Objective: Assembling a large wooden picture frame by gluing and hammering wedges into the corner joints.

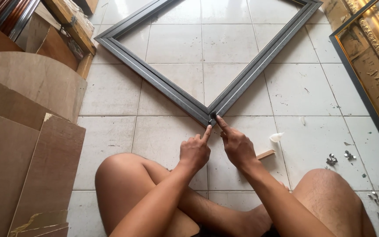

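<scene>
While hands (216,147) press frame corner (211,117), grasping nothing | white tile floor (110,92) | plywood sheets (23,131) left

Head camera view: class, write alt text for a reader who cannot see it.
Both index fingers press the near corner of a grey picture frame lying on a white tiled floor: left hand beside right hand. The person sits cross-legged; brown boards are stacked at left.

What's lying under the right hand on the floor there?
A small wooden strip pokes out from beneath the right hand, lying on the tiled floor. Its other end is hidden by the hand and wrist.
</scene>
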